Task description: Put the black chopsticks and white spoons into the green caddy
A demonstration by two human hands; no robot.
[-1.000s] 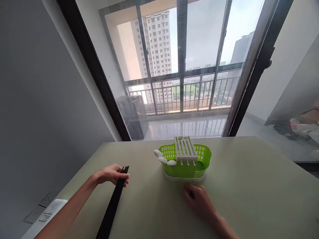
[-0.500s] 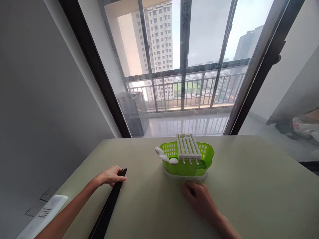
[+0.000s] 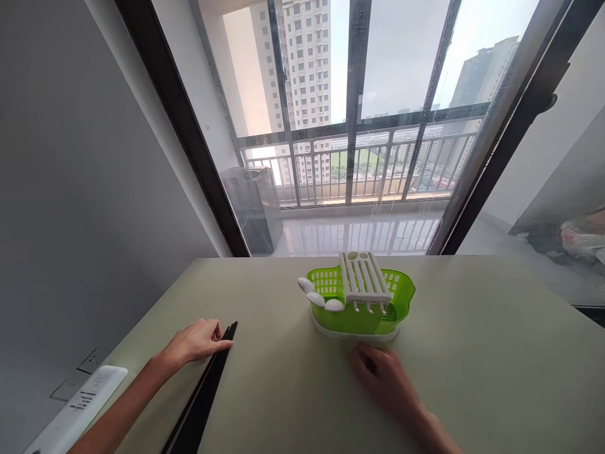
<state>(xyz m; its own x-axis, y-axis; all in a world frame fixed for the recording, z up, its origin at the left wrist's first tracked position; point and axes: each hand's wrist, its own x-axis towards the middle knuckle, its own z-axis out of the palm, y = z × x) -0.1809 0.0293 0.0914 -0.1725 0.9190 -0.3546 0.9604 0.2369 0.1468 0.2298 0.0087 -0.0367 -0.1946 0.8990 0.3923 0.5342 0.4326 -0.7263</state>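
My left hand point(image 3: 198, 342) is closed around the far end of a long, narrow black strip point(image 3: 205, 397), its thumb lying across the top. The strip's tip looks uneven, like several thin layers, and its near end runs out of the bottom of the view. My right hand point(image 3: 385, 375) rests on the table as a loose fist, with nothing visible in it. Just beyond that fist stands a green plastic basket point(image 3: 350, 321) on a white base. A white slotted rack point(image 3: 366, 277) with small hooks lies across the basket, and white oval pieces point(image 3: 316, 299) stick out at its left.
The pale tabletop point(image 3: 472, 359) reaches to a glass window and sliding door frame point(image 3: 466, 214) behind. A white power strip-like object point(image 3: 78, 407) lies at the left edge, near wall sockets point(image 3: 89, 360). A grey cabinet point(image 3: 258, 211) stands beyond the glass.
The left hand has shifted slightly left and toward me along with the black strip's tip. The basket appears a little further right as the view has turned slightly. The right fist stays in front of it.
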